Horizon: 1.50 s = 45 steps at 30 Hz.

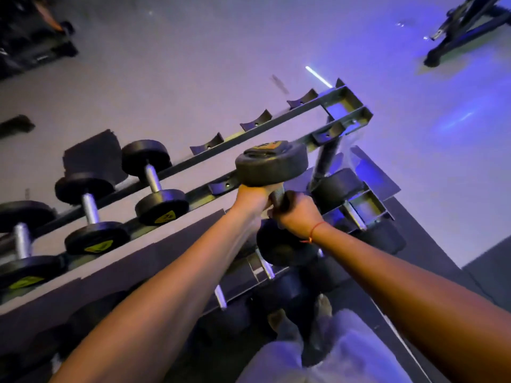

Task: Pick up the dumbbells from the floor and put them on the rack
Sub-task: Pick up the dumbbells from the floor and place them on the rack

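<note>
Both hands gripped one dumbbell (272, 167) at frame center. Left hand (253, 197) was wrapped round the handle just under the upper head, fingers curled. Right hand (297, 212) was curled round the handle lower down, touching the left hand; a red string (315, 230) sat on the right wrist. Dumbbell was held tilted, near upright, upper head w/ a yellowish label on its face, lower head (279, 244) dark below the hands, partly hidden by the right wrist. It hung above the rack (345, 117), over the front rail of the top tier, not resting on it.

Top tier ran from lower left to upper right of the frame. Its right half showed bare saddles (255, 121) in a row. Left half held three racked dumbbells: one (154, 182) nearest the hands at center left, a second (91, 212) further left, a third (23, 241) at the left edge, cut off. All three lay across both rails, yellow labels on the near heads.

Lower tier, center right and below the arms, held more dumbbells (338, 186), dark and blurred; count unclear. Gray trousers (345, 352) and feet showed at bottom center. Other gym equipment (464, 29) stood upper right, more gear (33, 34) upper left, on a pale floor (193, 64) w/ blue-purple light.
</note>
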Each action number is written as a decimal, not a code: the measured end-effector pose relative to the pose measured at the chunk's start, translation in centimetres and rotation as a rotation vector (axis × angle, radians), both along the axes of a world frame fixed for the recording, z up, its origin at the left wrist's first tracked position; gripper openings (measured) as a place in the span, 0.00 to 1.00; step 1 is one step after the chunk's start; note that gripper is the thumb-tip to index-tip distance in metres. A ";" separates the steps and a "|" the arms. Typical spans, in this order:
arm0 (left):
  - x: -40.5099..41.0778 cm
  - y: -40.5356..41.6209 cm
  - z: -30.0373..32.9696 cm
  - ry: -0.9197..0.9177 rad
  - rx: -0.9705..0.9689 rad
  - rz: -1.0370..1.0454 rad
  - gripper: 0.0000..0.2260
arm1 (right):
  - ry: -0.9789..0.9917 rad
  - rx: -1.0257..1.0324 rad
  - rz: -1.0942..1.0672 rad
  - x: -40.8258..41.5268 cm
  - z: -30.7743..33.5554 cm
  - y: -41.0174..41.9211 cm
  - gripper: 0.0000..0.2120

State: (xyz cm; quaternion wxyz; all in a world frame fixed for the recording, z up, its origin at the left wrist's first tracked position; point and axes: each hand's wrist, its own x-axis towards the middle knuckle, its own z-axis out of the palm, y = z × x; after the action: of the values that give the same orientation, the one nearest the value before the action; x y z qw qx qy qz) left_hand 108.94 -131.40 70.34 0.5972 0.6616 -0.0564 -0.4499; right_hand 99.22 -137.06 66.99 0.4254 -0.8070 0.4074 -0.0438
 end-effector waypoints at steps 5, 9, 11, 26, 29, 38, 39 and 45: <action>6.9 -3.4 -1.8 0.001 0.064 0.185 0.07 | 0.039 0.027 0.091 8.2 -1.8 -4.2 0.15; 12.4 -6.0 -2.0 0.016 0.183 0.297 0.10 | 0.050 0.083 0.160 14.8 -3.5 -7.1 0.14; 15.2 -7.4 -2.0 0.050 0.236 0.297 0.06 | 0.059 0.118 0.200 17.7 -4.0 -8.5 0.15; 30.4 -9.7 -9.4 -0.038 0.547 0.263 0.08 | 0.152 0.376 0.220 31.7 -9.5 -9.9 0.19; 31.4 -9.4 -10.0 -0.005 0.542 0.242 0.08 | 0.181 0.373 0.220 32.5 -10.2 -9.8 0.20; 31.2 -8.7 -11.2 -0.034 0.488 0.303 0.14 | 0.226 0.472 0.298 32.8 -10.0 -10.8 0.20; 31.0 -8.7 -11.2 -0.071 0.487 0.321 0.15 | 0.228 0.468 0.298 32.7 -9.9 -10.7 0.20; 29.2 -7.1 -9.8 -0.262 0.526 0.190 0.16 | 0.218 0.289 0.324 31.2 -8.4 -10.1 0.22</action>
State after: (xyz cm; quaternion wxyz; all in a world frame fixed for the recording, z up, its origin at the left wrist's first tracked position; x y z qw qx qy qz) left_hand 138.10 -138.51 60.51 0.4325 0.8482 0.0473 -0.3021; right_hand 130.40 -147.15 58.62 0.4915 -0.7924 0.3182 0.1708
